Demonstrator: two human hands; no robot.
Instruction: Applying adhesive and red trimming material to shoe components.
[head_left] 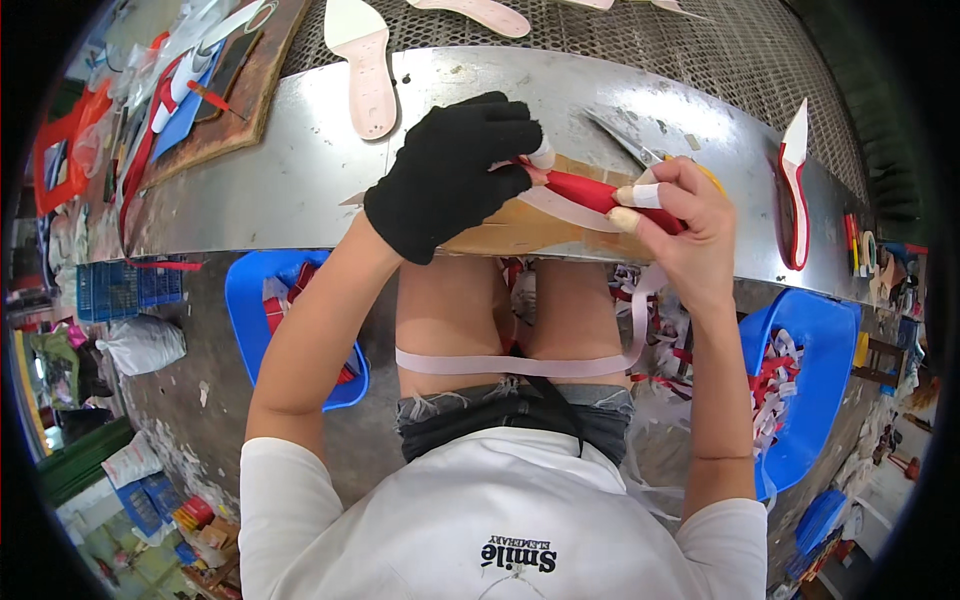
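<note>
Pale tape (520, 365) drapes across the lap, below the red strip (590, 190) that both hands, gloved left (450, 175) and bare right (680, 215), grip closed over the metal surface (300, 180).

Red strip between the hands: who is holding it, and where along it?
Both hands hold the red strip. The gloved left hand pinches its left end; the bare right hand, fingertips taped, grips its right end, above the cardboard.

A matt black cloth glove (445, 180) covers the left hand; the metal bench (300, 180) looks dull-glossy, the red strip (590, 190) perhaps leather.
</note>
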